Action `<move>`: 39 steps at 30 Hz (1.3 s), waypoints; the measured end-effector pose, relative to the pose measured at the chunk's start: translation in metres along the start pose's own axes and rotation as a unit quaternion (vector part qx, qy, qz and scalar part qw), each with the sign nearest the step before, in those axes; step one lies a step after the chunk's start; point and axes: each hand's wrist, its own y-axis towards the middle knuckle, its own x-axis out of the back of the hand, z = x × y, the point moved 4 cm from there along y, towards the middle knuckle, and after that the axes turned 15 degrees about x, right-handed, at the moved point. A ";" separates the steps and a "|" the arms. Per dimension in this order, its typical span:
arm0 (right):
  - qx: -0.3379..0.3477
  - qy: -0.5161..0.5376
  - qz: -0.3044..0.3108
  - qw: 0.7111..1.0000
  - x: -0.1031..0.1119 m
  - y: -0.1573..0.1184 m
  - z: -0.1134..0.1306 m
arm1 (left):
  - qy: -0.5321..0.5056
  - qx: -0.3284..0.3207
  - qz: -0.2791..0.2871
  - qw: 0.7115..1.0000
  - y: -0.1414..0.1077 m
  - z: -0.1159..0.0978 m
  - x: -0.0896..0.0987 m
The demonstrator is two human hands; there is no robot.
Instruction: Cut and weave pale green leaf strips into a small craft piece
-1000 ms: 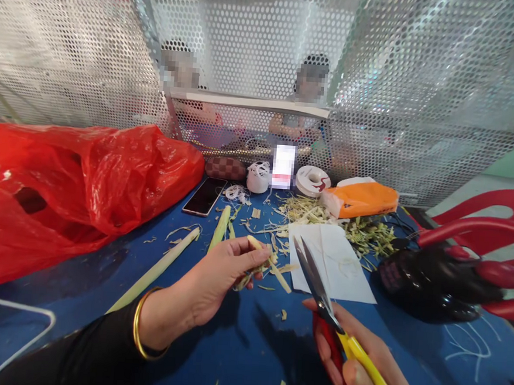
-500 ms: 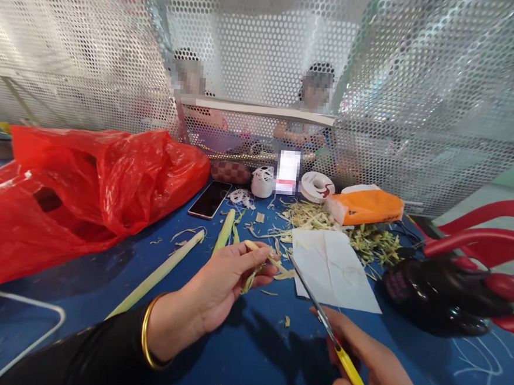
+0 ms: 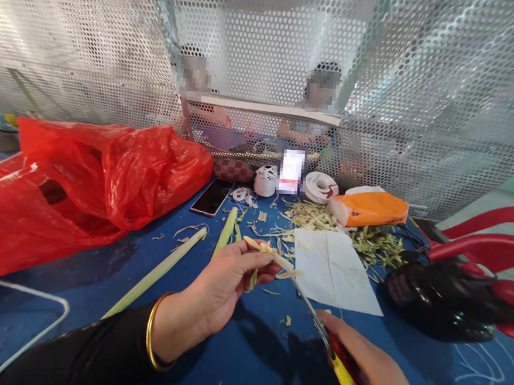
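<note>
My left hand (image 3: 215, 286), with a gold bangle at its wrist, pinches a pale yellow husk strip (image 3: 285, 265) between thumb and fingers. A greenish shred hangs below those fingers. At the lower right my right hand (image 3: 370, 364) grips scissors (image 3: 308, 309) with yellow-and-red handles. The blade tips reach the free right end of the strip; whether they are cutting into it cannot be made out. Left of my left hand lie a long pale green husk stalk (image 3: 158, 273) and a shorter green husk (image 3: 225, 231), both on the blue table (image 3: 245, 362).
A red plastic bag (image 3: 108, 176) fills the left side, beside a dark phone (image 3: 212, 197). White string (image 3: 265, 182), a ribbon spool (image 3: 321, 187) and an orange packet (image 3: 370, 210) line the back. White paper (image 3: 334, 274), plant scraps (image 3: 312, 216) and a black object (image 3: 434, 299) lie right.
The scissors' tips have come up to the end of the husk strip. That strip now points more toward the blades. The view has shifted slightly.
</note>
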 end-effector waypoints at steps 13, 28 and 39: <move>0.011 -0.037 -0.029 0.999 -0.003 0.001 0.006 | -0.081 0.032 -0.013 0.996 -0.001 0.014 -0.003; 0.005 -0.096 0.010 0.995 -0.010 -0.002 -0.001 | -0.102 0.053 -0.014 0.993 -0.004 0.033 -0.008; 0.014 -0.140 0.012 0.990 -0.009 -0.005 0.001 | -0.102 0.058 0.019 0.993 -0.005 0.035 -0.010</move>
